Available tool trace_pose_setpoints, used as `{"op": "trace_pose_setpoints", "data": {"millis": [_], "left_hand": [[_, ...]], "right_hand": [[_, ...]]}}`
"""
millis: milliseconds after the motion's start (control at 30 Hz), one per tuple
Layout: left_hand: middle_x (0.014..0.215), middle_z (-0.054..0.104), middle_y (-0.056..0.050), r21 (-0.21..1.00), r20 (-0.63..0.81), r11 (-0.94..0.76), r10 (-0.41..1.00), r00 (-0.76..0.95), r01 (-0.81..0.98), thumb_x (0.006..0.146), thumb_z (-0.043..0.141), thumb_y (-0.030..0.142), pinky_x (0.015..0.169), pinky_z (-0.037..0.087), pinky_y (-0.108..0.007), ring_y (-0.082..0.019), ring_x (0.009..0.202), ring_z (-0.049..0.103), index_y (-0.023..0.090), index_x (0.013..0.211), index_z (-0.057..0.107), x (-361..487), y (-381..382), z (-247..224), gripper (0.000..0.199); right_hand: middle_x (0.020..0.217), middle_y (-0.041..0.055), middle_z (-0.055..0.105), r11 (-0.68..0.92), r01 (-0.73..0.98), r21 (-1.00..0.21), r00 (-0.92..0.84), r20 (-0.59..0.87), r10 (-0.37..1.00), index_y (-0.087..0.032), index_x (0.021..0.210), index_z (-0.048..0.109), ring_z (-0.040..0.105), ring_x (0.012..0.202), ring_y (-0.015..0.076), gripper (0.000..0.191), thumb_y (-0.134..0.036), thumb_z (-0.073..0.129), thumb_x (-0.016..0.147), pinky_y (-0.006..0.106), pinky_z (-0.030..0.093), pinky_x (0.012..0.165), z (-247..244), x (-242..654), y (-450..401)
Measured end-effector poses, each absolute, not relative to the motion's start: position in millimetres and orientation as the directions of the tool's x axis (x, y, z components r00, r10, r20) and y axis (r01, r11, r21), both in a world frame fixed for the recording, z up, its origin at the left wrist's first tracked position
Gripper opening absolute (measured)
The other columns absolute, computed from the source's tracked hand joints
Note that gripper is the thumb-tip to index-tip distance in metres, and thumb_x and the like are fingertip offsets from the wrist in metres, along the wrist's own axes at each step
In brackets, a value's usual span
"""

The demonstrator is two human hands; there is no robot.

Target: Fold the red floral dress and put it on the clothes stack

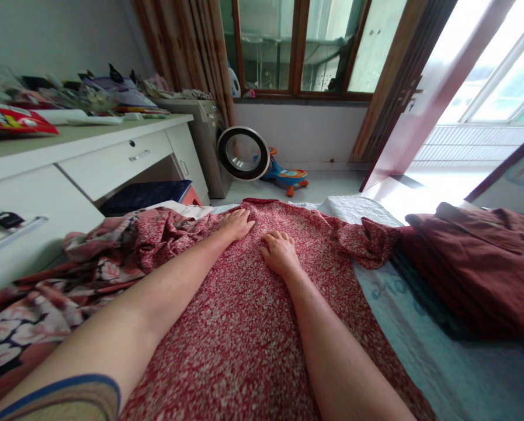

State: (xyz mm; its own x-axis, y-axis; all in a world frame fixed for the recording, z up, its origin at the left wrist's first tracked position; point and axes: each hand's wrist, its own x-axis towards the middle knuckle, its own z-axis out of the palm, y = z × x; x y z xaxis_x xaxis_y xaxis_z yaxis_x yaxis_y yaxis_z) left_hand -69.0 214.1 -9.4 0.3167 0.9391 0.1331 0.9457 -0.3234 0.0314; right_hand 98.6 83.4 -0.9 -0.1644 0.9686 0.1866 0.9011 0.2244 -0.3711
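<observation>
A single camera worn on your head looks forward and down along your own forearms (327,339), which enter low in the frame and converge on your left hand (238,225) and right hand (280,251) near its center. The red patterned garment (235,339) beneath them spreads across the foreground at close range. The wide view takes in a white desk (113,161) at left and folded clothes (485,275) at right, reaching past a washing machine (207,149) to the far window (297,52) and open door (432,88).
</observation>
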Motion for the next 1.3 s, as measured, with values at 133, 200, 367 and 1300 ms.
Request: {"op": "trace_pose_setpoints", "data": {"millis": [133, 200, 367, 1300], "left_hand": [[0.151, 0.045, -0.012, 0.045, 0.113, -0.337, 0.937, 0.33, 0.94, 0.098, 0.037, 0.045, 0.111, 0.035, -0.037, -0.025, 0.137, 0.044, 0.016, 0.141, 0.046, -73.5, 216.3, -15.2, 0.053], [0.148, 0.049, -0.01, 0.038, 0.143, -0.328, 0.937, 0.32, 0.944, 0.099, 0.035, 0.037, 0.109, 0.036, -0.033, -0.022, 0.133, 0.048, 0.018, 0.137, 0.051, -82.4, 216.0, -13.2, 0.046], [0.127, 0.063, -0.015, 0.003, 0.187, -0.215, 0.959, 0.211, 0.977, 0.093, 0.038, 0.023, 0.104, 0.041, -0.043, -0.03, 0.122, 0.056, 0.017, 0.124, 0.061, -117.7, 208.8, -4.8, 0.039], [0.12, 0.062, -0.015, -0.167, 0.247, -0.153, 0.95, 0.192, 0.974, 0.096, 0.035, 0.021, 0.1, 0.038, -0.046, -0.031, 0.119, 0.051, 0.02, 0.116, 0.066, -161.7, 191.0, 25.6, 0.037]], "right_hand": [[0.131, 0.0035, 0.06, 0.228, 0.901, -0.37, -0.165, 0.195, 0.967, -0.029, 0.12, 0.065, 0.047, 0.119, 0.0242, 0.031, -0.038, 0.05, 0.094, 0.039, 0.033, 0.101, -1.4, 99.0, 83.9], [0.13, 0.0032, 0.06, 0.228, 0.899, -0.373, -0.163, 0.198, 0.967, -0.029, 0.119, 0.065, 0.048, 0.118, 0.0242, 0.03, -0.037, 0.051, 0.093, 0.039, 0.034, 0.1, -1.1, 99.2, 84.0], [0.13, 0.0038, 0.06, 0.23, 0.897, -0.377, -0.166, 0.194, 0.967, -0.028, 0.118, 0.065, 0.048, 0.118, 0.0243, 0.03, -0.037, 0.051, 0.094, 0.04, 0.034, 0.1, -0.3, 99.6, 83.7], [0.13, 0.0039, 0.06, 0.229, 0.891, -0.392, -0.168, 0.184, 0.968, -0.028, 0.118, 0.066, 0.047, 0.119, 0.0243, 0.03, -0.038, 0.052, 0.093, 0.039, 0.032, 0.101, 0.3, 100.1, 84.3]]}}
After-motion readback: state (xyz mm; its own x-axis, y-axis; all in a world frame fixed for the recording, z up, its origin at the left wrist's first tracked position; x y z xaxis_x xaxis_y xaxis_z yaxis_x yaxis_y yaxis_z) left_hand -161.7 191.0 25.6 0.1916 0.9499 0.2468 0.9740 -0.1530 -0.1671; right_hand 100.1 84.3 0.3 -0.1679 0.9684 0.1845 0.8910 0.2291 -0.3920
